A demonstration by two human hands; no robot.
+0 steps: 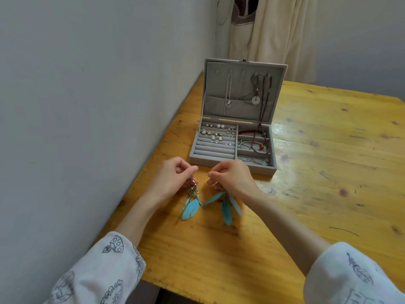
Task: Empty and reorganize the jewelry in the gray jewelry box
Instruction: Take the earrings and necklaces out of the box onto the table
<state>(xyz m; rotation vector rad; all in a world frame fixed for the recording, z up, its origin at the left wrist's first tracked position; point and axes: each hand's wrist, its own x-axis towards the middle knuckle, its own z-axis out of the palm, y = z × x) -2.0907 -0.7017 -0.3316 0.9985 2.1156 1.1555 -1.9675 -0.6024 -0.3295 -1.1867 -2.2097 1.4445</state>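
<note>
- My left hand (173, 178) pinches one blue feather earring (190, 208); my right hand (232, 177) pinches the other feather earring (226, 207).
- Both dangle over the wooden table (328, 172), just before the open gray jewelry box (232, 148).
- Necklaces (255, 93) hang inside its lid.

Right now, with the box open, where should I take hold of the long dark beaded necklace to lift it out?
Pinch the dark beaded necklace on the taut strand just above the tray, coming from the front. It hangs from the open lid of the jewelry box; its lower loop likely tangles with bracelets.
</note>
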